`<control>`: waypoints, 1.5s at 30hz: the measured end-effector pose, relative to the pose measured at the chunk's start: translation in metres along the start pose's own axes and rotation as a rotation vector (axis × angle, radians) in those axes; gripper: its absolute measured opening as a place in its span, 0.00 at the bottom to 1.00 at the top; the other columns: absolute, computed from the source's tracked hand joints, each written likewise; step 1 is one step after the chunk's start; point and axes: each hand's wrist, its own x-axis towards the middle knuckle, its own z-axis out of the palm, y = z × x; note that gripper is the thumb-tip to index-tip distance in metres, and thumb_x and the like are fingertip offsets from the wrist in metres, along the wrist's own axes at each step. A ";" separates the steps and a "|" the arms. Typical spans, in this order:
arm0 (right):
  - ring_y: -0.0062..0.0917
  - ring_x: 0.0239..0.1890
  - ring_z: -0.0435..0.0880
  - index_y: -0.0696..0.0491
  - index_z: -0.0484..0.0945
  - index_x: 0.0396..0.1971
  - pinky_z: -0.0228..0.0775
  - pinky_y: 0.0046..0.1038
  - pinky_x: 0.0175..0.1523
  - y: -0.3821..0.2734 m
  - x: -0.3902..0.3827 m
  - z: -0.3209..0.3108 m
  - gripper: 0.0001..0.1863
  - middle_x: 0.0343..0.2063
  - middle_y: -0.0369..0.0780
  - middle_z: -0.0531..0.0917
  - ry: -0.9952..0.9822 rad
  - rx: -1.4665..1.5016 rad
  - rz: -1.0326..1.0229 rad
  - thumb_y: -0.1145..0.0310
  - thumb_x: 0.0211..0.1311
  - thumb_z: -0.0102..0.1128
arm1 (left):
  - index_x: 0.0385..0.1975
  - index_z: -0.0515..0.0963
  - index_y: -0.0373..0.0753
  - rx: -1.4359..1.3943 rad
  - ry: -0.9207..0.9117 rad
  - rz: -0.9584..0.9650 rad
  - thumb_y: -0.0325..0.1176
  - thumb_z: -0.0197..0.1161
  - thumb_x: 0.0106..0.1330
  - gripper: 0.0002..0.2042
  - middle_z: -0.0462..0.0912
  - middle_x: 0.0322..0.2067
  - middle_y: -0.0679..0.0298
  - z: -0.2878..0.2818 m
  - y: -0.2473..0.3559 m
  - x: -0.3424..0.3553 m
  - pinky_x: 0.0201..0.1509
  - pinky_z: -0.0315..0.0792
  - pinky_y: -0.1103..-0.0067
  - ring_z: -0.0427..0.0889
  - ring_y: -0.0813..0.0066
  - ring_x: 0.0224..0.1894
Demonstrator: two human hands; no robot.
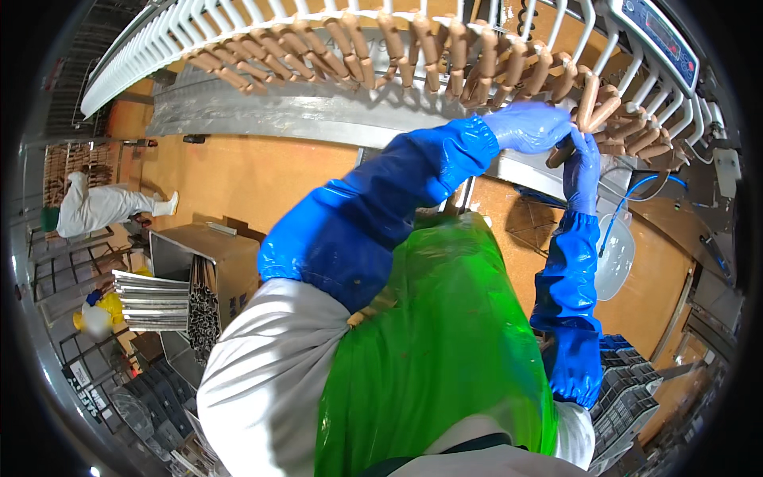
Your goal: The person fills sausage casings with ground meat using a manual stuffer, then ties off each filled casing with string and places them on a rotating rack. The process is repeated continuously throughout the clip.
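Linked pale brown sausages [362, 60] hang in a long row on white hooks [588, 28] along the top. My left hand [531, 127], in a purple-blue glove, reaches in under the right part of the row, fingers bent and closed; what lies within them is hidden. My right hand [582, 167], gloved alike, points upward with its fingertips closed on the lower end of a sausage link [589, 102], touching or very close to my left fingers. Beneath the row runs a steel trough [262, 115]. Blue sleeves and a green apron cover my arms and front.
A digital panel [652, 40] sits at top right, with blue hose [636, 187] below. Steel rods [155, 302] lie in a bin at lower left. A person in white [103, 208] is at far left, another in yellow [99, 318] below. Dark crates [628, 389] stand at lower right.
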 end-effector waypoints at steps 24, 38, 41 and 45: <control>0.14 0.33 0.76 0.58 0.82 0.38 0.70 0.18 0.39 0.023 0.009 0.045 0.06 0.33 0.34 0.81 0.161 0.243 -0.101 0.72 0.64 0.64 | 0.40 0.79 0.34 -0.415 0.513 -0.087 0.28 0.68 0.62 0.09 0.81 0.35 0.60 0.051 -0.007 -0.006 0.43 0.75 0.77 0.80 0.75 0.37; 0.17 0.43 0.78 0.54 0.78 0.46 0.71 0.20 0.47 0.056 0.007 0.068 0.11 0.41 0.35 0.81 -0.003 0.009 -0.093 0.67 0.68 0.61 | 0.34 0.78 0.35 -0.157 0.684 -0.133 0.30 0.62 0.67 0.05 0.80 0.28 0.55 0.045 -0.081 -0.047 0.37 0.74 0.71 0.81 0.58 0.31; 0.25 0.50 0.82 0.56 0.76 0.48 0.75 0.28 0.56 0.066 -0.006 0.081 0.11 0.48 0.41 0.81 -0.010 0.025 -0.144 0.71 0.68 0.60 | 0.36 0.77 0.35 -0.410 0.731 -0.338 0.30 0.61 0.68 0.05 0.79 0.26 0.64 0.024 -0.136 -0.111 0.37 0.74 0.73 0.79 0.71 0.30; 0.23 0.46 0.82 0.56 0.77 0.46 0.75 0.26 0.51 0.086 -0.040 0.116 0.10 0.46 0.41 0.82 0.284 0.036 0.141 0.68 0.70 0.58 | 0.37 0.76 0.34 -0.679 1.178 -0.067 0.29 0.56 0.71 0.06 0.77 0.41 0.65 -0.045 -0.235 -0.198 0.46 0.72 0.81 0.73 0.82 0.41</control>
